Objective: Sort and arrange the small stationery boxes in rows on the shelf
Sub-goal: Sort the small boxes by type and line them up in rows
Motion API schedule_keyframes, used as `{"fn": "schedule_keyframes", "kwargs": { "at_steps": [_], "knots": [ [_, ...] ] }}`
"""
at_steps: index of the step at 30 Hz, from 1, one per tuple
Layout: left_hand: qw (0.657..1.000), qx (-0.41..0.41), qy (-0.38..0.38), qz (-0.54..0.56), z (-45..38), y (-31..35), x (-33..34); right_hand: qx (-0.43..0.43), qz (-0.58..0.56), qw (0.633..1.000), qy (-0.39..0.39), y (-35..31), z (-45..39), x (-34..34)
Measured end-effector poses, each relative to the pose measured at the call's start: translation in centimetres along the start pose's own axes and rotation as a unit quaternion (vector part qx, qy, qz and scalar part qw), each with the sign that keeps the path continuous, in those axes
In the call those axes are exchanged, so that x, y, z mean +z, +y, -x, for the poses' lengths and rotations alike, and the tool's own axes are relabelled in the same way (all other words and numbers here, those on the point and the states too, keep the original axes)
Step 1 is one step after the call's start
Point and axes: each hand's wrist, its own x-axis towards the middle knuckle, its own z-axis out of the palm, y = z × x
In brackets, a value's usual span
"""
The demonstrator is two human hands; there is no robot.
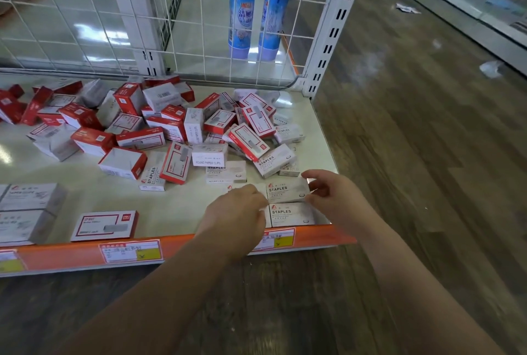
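Hands meet at the near right corner of a shop shelf (85, 183): the right hand (330, 198) pinches the right end of a grey staples box (288, 190) between thumb and fingers; the left hand (239, 212) lies curled just left of it, and whether it grips anything cannot be told; a second staples box (291, 214) sits flat directly nearer the person, touching the first, hard against the orange price rail (182, 243) that edges the shelf; beyond the right hand the shelf ends at a white slotted post (330, 32) and wooden floor (413, 141); bare shelf lies open to the left of the left hand, up to one red-and-white box (105, 225) lying flat and two larger grey boxes (25, 213) at the far left; beyond both hands, a loose heap of small boxes (159, 126), too jumbled to count; two blue bottles (256, 9) stand behind the wire grid.
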Motion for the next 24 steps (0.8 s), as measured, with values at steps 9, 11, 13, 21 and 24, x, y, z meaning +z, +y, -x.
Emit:
{"fn": "schedule_keyframes", "kwargs": {
  "at_steps": [9,11,13,21,24],
  "knots": [
    [0.999,0.022,0.004,-0.047,-0.6,0.2,-0.2,0.004,0.038,0.999,0.028,0.3,-0.7,1.0],
    [0.997,0.032,0.000,-0.068,-0.7,0.4,-0.1,0.009,0.040,0.999,0.025,0.3,-0.7,1.0],
    [0.997,0.032,-0.003,-0.073,-0.8,0.5,-0.1,0.004,0.048,0.999,0.026,0.3,-0.7,1.1],
    [0.997,0.030,-0.006,-0.075,-0.8,0.5,0.0,-0.006,0.100,0.993,0.061,-0.1,-0.4,1.8],
    [0.998,0.024,-0.013,-0.057,-0.5,0.4,0.0,0.003,0.101,0.992,0.078,-0.3,-0.3,2.1]
  ]
}}
